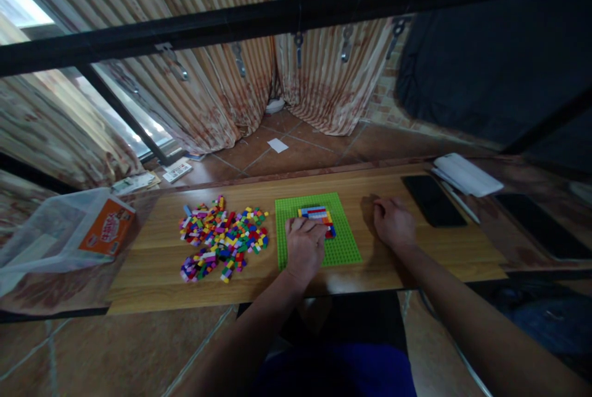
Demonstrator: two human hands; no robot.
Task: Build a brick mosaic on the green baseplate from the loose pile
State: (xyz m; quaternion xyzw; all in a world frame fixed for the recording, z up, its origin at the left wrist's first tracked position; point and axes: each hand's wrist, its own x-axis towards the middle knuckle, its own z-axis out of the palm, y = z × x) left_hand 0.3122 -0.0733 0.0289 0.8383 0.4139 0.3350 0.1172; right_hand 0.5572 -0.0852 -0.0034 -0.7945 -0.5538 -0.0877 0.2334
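A green studded baseplate (pixel 348 245) lies on the wooden table in front of me. On it sits a flat build of toy bricks (pixel 317 212) in light blue, red, yellow, orange and dark blue. My left hand (pixel 305 250) is over the left and lower part of the build, its fingers bent and closed at the bricks. Whatever the fingertips hold is hidden beneath the hand. To the right of the baseplate, my right hand (pixel 396 224) rests on the tabletop with its fingers curled in and no brick visible in it.
Many loose bricks (pixel 224 233) lie in a spread pile on the left of the table (pixel 152 261). A black phone (pixel 433 201) lies at the right, beside a white case (pixel 467 174). A clear plastic bin (pixel 60 224) stands left of the table. A dark rail (pixel 296 12) crosses beyond it.
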